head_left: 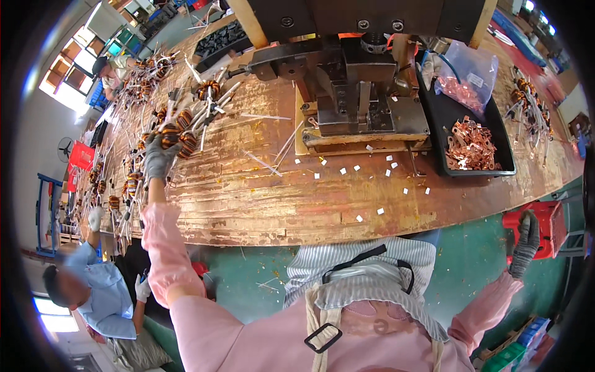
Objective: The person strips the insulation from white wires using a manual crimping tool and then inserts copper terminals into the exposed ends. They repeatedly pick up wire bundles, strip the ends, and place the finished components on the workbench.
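Note:
My left hand (pixel 163 154), in a grey glove, reaches to the left side of the bench with its fingers around a copper-wound coil (pixel 168 136). Similar ring-shaped coils with white-sleeved leads lie beside it, one of them a wound coil (pixel 186 119) just to the right. Out to the right, past the bench's front edge, my right hand (pixel 527 240) hangs in a grey glove. Its fingers look stretched out, and nothing shows in them. From this view, a red plastic stool (pixel 548 230) appears behind that hand.
A dark metal press (pixel 359 87) stands at the far middle of the worn wooden bench (pixel 248 211). Small white scraps lie before it. Right of it, a black tray (pixel 455 162) holds copper terminals (pixel 471 146) and a plastic bag (pixel 466 77). A co-worker (pixel 99 285) sits at left.

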`<move>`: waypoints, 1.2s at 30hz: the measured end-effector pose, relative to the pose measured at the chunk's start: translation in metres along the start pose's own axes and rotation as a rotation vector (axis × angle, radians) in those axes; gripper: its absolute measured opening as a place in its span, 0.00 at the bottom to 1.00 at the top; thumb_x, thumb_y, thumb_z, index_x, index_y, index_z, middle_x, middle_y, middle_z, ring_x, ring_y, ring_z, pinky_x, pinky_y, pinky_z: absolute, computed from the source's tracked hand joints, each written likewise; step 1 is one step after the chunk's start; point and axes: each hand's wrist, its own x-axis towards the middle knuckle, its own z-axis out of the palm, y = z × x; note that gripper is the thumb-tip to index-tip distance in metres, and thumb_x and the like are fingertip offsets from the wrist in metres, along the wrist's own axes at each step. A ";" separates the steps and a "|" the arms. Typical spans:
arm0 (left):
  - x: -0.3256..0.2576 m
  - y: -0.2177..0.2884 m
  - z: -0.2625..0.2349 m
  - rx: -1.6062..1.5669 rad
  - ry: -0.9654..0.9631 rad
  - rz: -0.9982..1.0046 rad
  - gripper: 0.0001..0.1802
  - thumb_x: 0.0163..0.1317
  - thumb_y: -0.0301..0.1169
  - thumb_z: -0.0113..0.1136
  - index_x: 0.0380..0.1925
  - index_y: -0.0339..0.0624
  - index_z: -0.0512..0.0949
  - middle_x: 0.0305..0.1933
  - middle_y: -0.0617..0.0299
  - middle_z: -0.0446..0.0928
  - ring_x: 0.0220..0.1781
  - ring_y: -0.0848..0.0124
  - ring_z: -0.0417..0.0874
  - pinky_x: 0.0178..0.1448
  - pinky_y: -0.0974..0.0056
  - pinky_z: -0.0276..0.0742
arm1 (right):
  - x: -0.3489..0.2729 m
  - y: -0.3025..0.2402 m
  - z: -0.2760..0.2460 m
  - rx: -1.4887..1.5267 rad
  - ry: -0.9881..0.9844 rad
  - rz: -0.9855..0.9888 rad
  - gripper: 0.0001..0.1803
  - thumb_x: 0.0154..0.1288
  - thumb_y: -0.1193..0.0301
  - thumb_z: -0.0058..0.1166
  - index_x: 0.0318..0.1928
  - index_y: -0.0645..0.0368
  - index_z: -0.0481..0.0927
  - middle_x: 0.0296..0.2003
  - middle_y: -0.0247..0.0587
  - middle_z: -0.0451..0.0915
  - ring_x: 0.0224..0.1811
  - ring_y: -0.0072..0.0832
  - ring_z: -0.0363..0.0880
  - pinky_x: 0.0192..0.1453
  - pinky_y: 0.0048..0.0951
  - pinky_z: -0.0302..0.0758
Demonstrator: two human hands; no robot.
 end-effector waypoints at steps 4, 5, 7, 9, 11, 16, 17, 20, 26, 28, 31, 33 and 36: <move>-0.030 -0.039 -0.049 -0.986 0.272 0.001 0.16 0.52 0.25 0.61 0.43 0.39 0.73 0.43 0.57 0.71 0.38 0.69 0.75 0.41 0.68 0.78 | -0.018 -0.074 0.075 0.319 -0.077 -0.097 0.13 0.65 0.69 0.46 0.46 0.62 0.74 0.37 0.37 0.77 0.40 0.21 0.74 0.45 0.22 0.71; -0.042 -0.047 -0.076 -1.021 0.331 -0.022 0.15 0.54 0.25 0.59 0.42 0.37 0.73 0.41 0.58 0.74 0.37 0.70 0.76 0.41 0.68 0.78 | -0.024 -0.093 0.095 0.241 -0.181 -0.104 0.12 0.64 0.69 0.46 0.45 0.62 0.75 0.37 0.37 0.78 0.39 0.21 0.74 0.45 0.22 0.71; -0.066 -0.022 -0.131 -0.883 0.478 -0.002 0.13 0.53 0.26 0.59 0.40 0.38 0.76 0.40 0.59 0.76 0.40 0.70 0.77 0.43 0.68 0.77 | -0.044 -0.134 0.132 0.105 -0.380 -0.227 0.10 0.63 0.70 0.48 0.42 0.62 0.76 0.35 0.38 0.78 0.38 0.23 0.75 0.44 0.24 0.72; -0.089 -0.034 -0.179 -1.227 0.461 -0.008 0.13 0.53 0.29 0.59 0.39 0.38 0.76 0.41 0.58 0.77 0.42 0.68 0.78 0.47 0.63 0.76 | -0.057 -0.165 0.159 0.071 -0.605 -0.405 0.10 0.62 0.71 0.48 0.41 0.61 0.76 0.34 0.39 0.78 0.37 0.25 0.76 0.44 0.26 0.72; -0.120 -0.040 -0.225 -1.557 0.409 0.038 0.18 0.55 0.35 0.56 0.43 0.36 0.74 0.46 0.52 0.75 0.49 0.59 0.76 0.55 0.53 0.70 | -0.067 -0.186 0.173 0.106 -0.853 -0.501 0.09 0.61 0.71 0.48 0.40 0.61 0.77 0.35 0.40 0.78 0.37 0.27 0.76 0.44 0.27 0.72; -0.177 0.080 -0.199 -1.736 0.258 0.068 0.28 0.54 0.39 0.56 0.53 0.39 0.66 0.55 0.50 0.68 0.54 0.53 0.71 0.57 0.47 0.65 | -0.071 -0.285 0.186 0.184 -0.890 -1.168 0.15 0.56 0.69 0.54 0.45 0.59 0.74 0.41 0.40 0.76 0.42 0.28 0.75 0.47 0.31 0.70; -0.177 0.077 -0.158 -1.361 0.434 0.136 0.29 0.54 0.40 0.56 0.54 0.41 0.65 0.55 0.50 0.68 0.54 0.54 0.71 0.57 0.46 0.65 | -0.078 -0.304 0.190 0.174 -0.935 -1.141 0.19 0.56 0.64 0.54 0.47 0.59 0.73 0.42 0.43 0.76 0.44 0.31 0.75 0.48 0.31 0.70; -0.189 0.163 -0.102 -1.999 -0.018 0.243 0.29 0.53 0.43 0.54 0.53 0.41 0.66 0.53 0.56 0.69 0.50 0.57 0.72 0.49 0.49 0.70 | -0.086 -0.354 0.210 0.167 -1.172 -1.032 0.31 0.53 0.51 0.55 0.51 0.60 0.70 0.44 0.52 0.75 0.46 0.37 0.75 0.49 0.31 0.70; -0.204 0.260 -0.041 -2.148 -0.277 0.337 0.45 0.45 0.47 0.62 0.62 0.43 0.53 0.62 0.49 0.58 0.62 0.45 0.60 0.57 0.47 0.67 | -0.093 -0.318 0.227 0.321 -1.393 -0.694 0.29 0.52 0.51 0.55 0.47 0.62 0.71 0.36 0.52 0.77 0.38 0.38 0.77 0.43 0.34 0.72; -0.208 0.264 -0.023 -2.151 -0.233 0.196 0.46 0.45 0.46 0.63 0.62 0.43 0.53 0.63 0.49 0.58 0.63 0.48 0.59 0.60 0.46 0.63 | -0.104 -0.293 0.232 0.440 -1.298 -0.593 0.26 0.54 0.53 0.53 0.45 0.62 0.73 0.33 0.51 0.78 0.35 0.38 0.77 0.40 0.35 0.72; -0.202 0.239 0.007 -1.831 -0.310 0.196 0.38 0.53 0.45 0.59 0.59 0.40 0.57 0.61 0.52 0.62 0.62 0.60 0.64 0.62 0.52 0.62 | -0.104 -0.276 0.230 0.300 -1.104 -0.634 0.25 0.58 0.55 0.49 0.48 0.62 0.71 0.34 0.54 0.77 0.36 0.44 0.77 0.39 0.38 0.73; -0.207 0.227 0.008 -1.466 -0.473 -0.024 0.30 0.53 0.41 0.62 0.52 0.36 0.66 0.50 0.58 0.71 0.49 0.68 0.74 0.53 0.61 0.71 | -0.102 -0.266 0.233 0.147 -0.905 -0.682 0.24 0.59 0.56 0.48 0.47 0.63 0.72 0.33 0.57 0.76 0.35 0.50 0.76 0.39 0.40 0.73; -0.214 0.197 0.009 -0.608 -0.370 0.204 0.23 0.51 0.40 0.64 0.44 0.41 0.72 0.43 0.58 0.75 0.40 0.66 0.77 0.42 0.65 0.75 | -0.096 -0.243 0.253 0.007 -0.837 -0.703 0.20 0.57 0.58 0.48 0.42 0.62 0.73 0.27 0.54 0.77 0.29 0.46 0.77 0.35 0.41 0.74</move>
